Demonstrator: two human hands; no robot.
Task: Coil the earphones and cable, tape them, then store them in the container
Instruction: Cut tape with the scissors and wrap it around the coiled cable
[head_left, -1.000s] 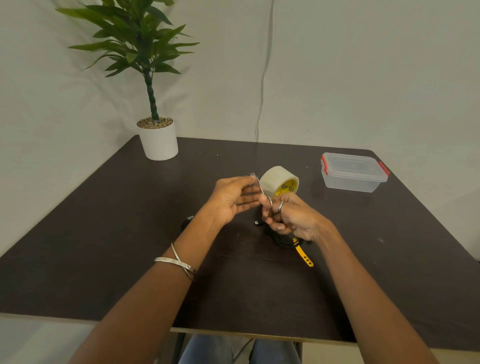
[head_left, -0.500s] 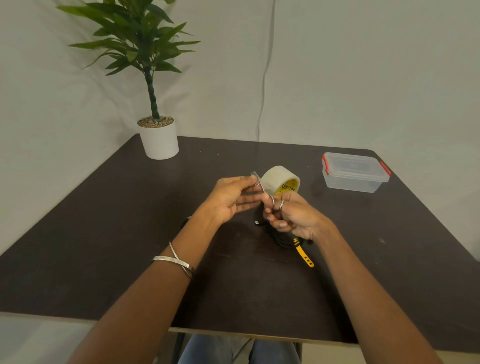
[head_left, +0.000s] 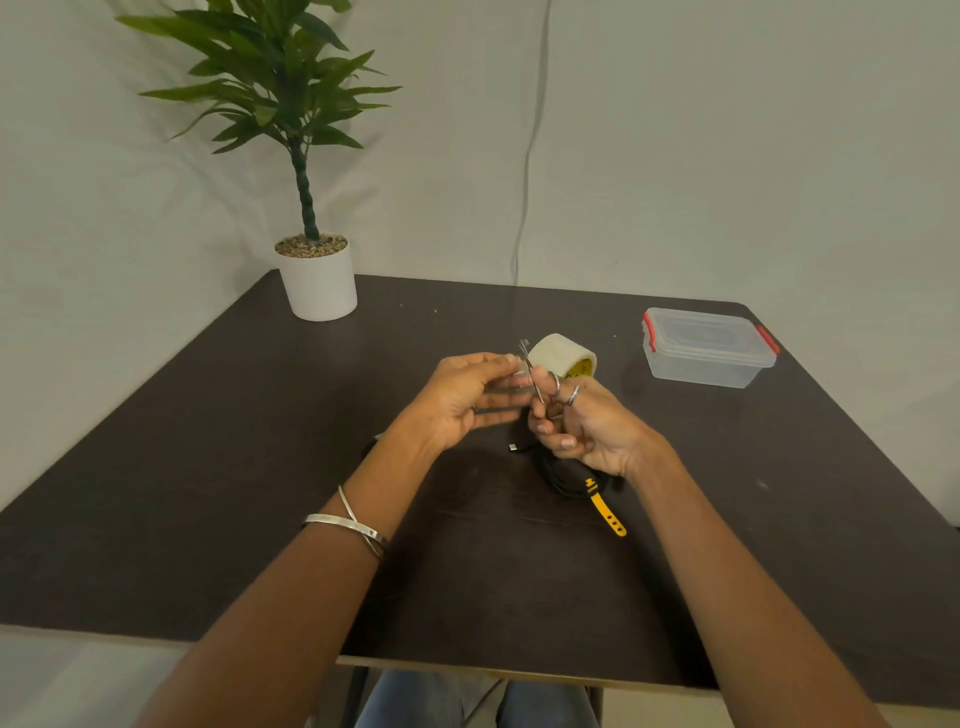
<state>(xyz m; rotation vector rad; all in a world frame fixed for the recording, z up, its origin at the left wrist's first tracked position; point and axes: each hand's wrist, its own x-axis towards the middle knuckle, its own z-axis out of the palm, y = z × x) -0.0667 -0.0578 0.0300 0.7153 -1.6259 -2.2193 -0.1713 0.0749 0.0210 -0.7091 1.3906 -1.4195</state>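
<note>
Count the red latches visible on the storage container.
2: one red latch on the container's left end, one red latch on its right end. Others may be hidden.

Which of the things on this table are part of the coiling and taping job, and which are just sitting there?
Part of the job:
- coiled black cable with its yellow strap
- tape roll
- small scissors, held in the right hand
- left hand, held up to the scissors' blades
- clear container, lid on

Just lying about:
- potted plant
- wall cord
</note>
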